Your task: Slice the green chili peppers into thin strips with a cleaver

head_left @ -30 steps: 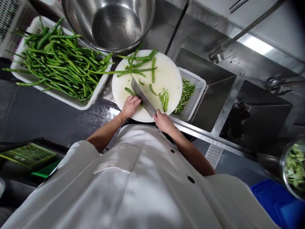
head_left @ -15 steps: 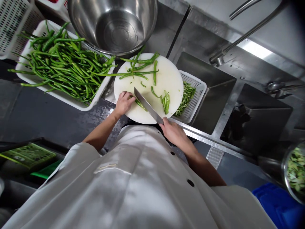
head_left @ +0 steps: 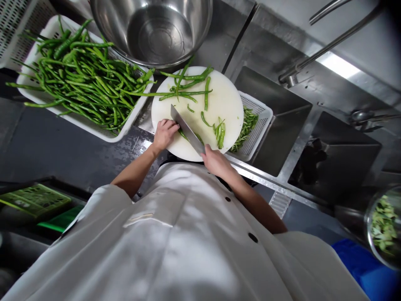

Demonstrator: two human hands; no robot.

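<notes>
On a round white cutting board (head_left: pixel 230 96), my left hand (head_left: pixel 165 133) presses a green chili pepper (head_left: pixel 182 134) down, fingers curled over it. My right hand (head_left: pixel 218 162) is closed around the handle of a kitchen knife (head_left: pixel 188 131). Its blade lies slantwise across the pepper, close beside my left fingertips. A cut green piece shows on the blade's right side. Several whole peppers (head_left: pixel 188 83) lie along the board's far edge. Sliced pepper pieces (head_left: pixel 220 133) rest together at the right.
A white basket (head_left: pixel 122 131) heaped with long green peppers stands left. Behind the board is a large steel bowl (head_left: pixel 169 58). A white basket (head_left: pixel 262 121) of cut peppers sits at the right by a steel sink (head_left: pixel 282 129). A bowl of chopped vegetables (head_left: pixel 384 225) is far right.
The knife and my right hand have shifted left along the pepper, nearer my left fingers. A cut piece now shows right of the blade. The whole view has shifted slightly.
</notes>
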